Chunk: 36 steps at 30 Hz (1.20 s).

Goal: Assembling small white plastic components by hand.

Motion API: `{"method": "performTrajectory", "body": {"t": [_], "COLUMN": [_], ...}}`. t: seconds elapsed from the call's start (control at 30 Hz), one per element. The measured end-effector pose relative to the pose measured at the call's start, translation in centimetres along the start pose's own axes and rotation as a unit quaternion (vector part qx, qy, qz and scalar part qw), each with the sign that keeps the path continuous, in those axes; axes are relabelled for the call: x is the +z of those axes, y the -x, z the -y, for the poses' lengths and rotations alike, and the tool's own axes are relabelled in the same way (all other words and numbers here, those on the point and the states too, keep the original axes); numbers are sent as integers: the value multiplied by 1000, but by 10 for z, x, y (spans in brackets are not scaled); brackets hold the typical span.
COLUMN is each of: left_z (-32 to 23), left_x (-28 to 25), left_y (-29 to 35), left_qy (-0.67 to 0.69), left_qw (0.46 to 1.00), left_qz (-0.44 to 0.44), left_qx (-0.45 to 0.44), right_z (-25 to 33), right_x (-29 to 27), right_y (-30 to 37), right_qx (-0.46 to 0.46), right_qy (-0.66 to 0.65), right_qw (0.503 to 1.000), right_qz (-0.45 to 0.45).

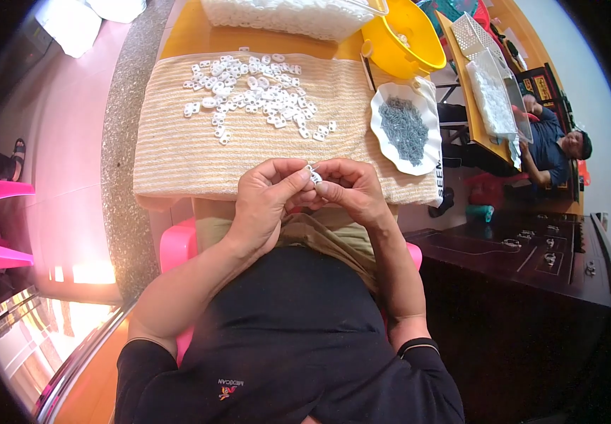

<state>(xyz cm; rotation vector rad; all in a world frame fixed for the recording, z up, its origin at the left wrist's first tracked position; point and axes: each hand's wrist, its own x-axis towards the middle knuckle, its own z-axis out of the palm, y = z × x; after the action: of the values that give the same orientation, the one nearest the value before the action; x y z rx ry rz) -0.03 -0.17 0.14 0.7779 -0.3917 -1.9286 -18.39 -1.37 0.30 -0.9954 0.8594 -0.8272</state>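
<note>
Both my hands meet just past the near edge of a striped beige towel [178,141]. Between their fingertips is a small white plastic piece [315,176]. My left hand [266,194] pinches it from the left with thumb and forefinger. My right hand [355,189] grips its other side, thumb on top. The fingers cover much of the piece, so its details are hidden. Beyond them, a loose pile of small white plastic pieces with holes [256,88] lies spread on the towel. To the right, a white wavy-rimmed dish [422,161] holds many small grey metal parts [404,131].
A clear bin of white pieces [284,18] stands at the far edge beside a yellow basin [418,53]. A thin stick-like tool [368,71] lies near the basin. At right, another person [549,145] sits at a table with a white-filled container [489,99]. A pink stool [1,219] stands left.
</note>
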Motion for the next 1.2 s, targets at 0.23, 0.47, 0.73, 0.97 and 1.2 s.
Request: {"method": "performTrajectory", "body": {"t": [0.23,0.47,0.73,0.97,1.2], "left_z": [1,2,1,0,-2], "left_x": [-2,-2,-3,-2,1], "left_y": [-2,-3,-3,-3,-2], "left_qy": [-2,-11,-22,-31,-36], "left_qw": [1000,1000,1000,999,999], "left_qz": [2,-1,0,8,2], "left_qx": [0,1,-3,-15,-29], "right_z": [1,-4,-4,-8,-6], "right_x": [0,-8,-7,-15,-12], "right_y": [0,0,1,0,1], "right_qx": [1,-34,-19,-39,-39], "right_qy": [-5,18,8,32,29], "right_qw": [1000,999,998,998,998], "right_qz": [-1,-34,-57,-29,-36]}}
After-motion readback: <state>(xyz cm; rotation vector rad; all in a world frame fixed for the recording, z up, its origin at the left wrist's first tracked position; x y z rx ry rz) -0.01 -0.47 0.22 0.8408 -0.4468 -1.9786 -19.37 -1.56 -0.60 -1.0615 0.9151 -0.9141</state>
